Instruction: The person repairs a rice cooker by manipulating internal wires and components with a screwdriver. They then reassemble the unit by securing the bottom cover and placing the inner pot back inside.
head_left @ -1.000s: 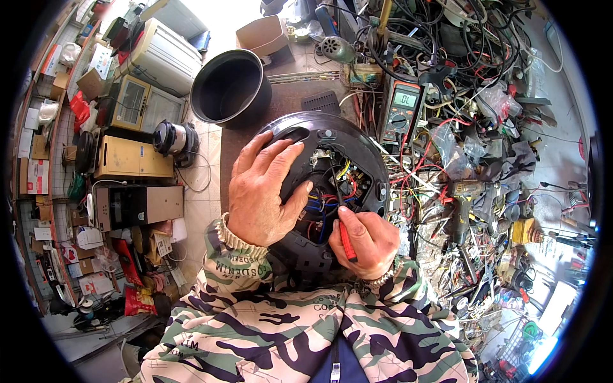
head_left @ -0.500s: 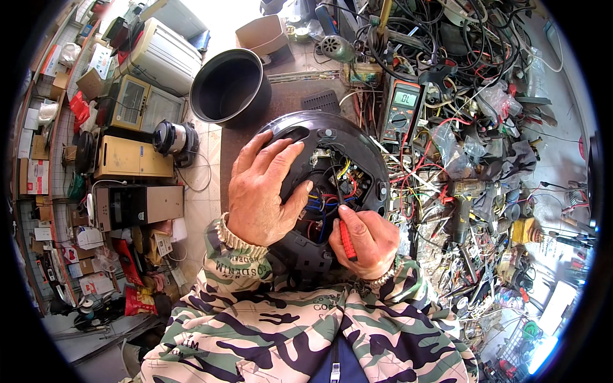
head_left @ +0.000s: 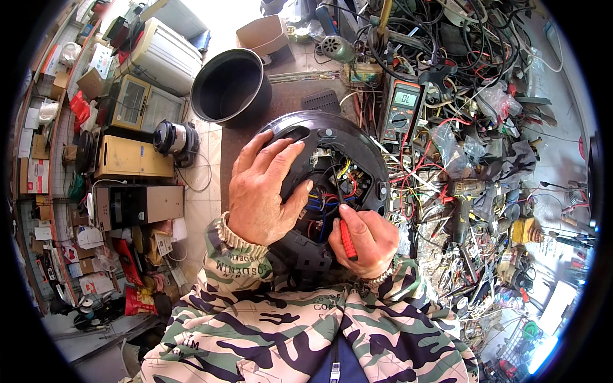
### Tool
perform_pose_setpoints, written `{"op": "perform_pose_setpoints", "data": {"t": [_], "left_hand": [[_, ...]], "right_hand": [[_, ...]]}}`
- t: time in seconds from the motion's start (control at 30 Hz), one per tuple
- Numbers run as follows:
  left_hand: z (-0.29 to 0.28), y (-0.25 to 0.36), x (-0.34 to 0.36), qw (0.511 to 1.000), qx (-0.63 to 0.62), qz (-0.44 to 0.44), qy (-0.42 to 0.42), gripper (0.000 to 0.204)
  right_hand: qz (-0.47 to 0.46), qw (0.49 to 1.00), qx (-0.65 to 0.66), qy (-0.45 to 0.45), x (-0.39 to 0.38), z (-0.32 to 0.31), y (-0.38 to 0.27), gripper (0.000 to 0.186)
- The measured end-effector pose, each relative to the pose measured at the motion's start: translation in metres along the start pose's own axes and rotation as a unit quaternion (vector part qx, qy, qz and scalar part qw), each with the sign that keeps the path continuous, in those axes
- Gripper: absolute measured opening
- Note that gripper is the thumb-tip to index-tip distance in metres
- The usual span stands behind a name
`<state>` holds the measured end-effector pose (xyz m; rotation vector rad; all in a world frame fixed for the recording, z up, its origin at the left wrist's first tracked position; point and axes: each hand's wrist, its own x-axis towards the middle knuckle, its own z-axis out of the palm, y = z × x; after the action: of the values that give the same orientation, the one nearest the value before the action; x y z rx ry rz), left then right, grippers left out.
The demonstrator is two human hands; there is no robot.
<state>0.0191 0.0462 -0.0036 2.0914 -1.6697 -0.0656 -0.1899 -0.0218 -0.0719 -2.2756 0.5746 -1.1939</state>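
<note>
A round black appliance base [head_left: 377, 150] lies bottom up before me, its round opening showing a circuit board and blue, yellow and red wires [head_left: 348, 169]. My left hand [head_left: 265, 191] rests on its left side, fingers stretched over the dark shell and thumb out by the opening. In my right hand [head_left: 367, 239], at the lower right of the opening, is a screwdriver [head_left: 347, 241] with a red and black handle. Its dark shaft points up into the wiring; what the tip touches cannot be made out.
Beyond the base stands a black inner pot [head_left: 220, 89], near an open cardboard box [head_left: 262, 35]. A multimeter [head_left: 401, 112] leans to the right amid tangled cables and tools, with a drill [head_left: 465, 207] farther right. A pressure cooker [head_left: 175, 137] and cabinets line the left.
</note>
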Motion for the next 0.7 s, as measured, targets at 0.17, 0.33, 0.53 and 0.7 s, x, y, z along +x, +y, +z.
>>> {"op": "perform_pose_setpoints", "data": {"t": [0.17,0.33,0.53,0.7], "left_hand": [[-0.0001,-0.0003,0.0005,1.000,0.000,0.003,0.004,0.061],[0.0015,-0.0018,0.0004,1.000,-0.002,0.006,0.005,0.061],[0.0011,-0.0020,-0.0007,1.000,0.000,0.002,0.005,0.061],[-0.0001,-0.0009,0.0000,1.000,0.002,0.001,0.004,0.061]], "right_hand": [[-0.004,1.000,0.004,0.005,-0.0002,-0.0006,0.0003,0.053],[-0.013,0.999,0.015,0.028,-0.0015,0.0015,0.0019,0.050],[-0.002,1.000,0.017,0.009,0.0009,0.0011,0.0007,0.050],[0.004,1.000,0.007,-0.010,0.0005,-0.0012,0.0001,0.052]]}}
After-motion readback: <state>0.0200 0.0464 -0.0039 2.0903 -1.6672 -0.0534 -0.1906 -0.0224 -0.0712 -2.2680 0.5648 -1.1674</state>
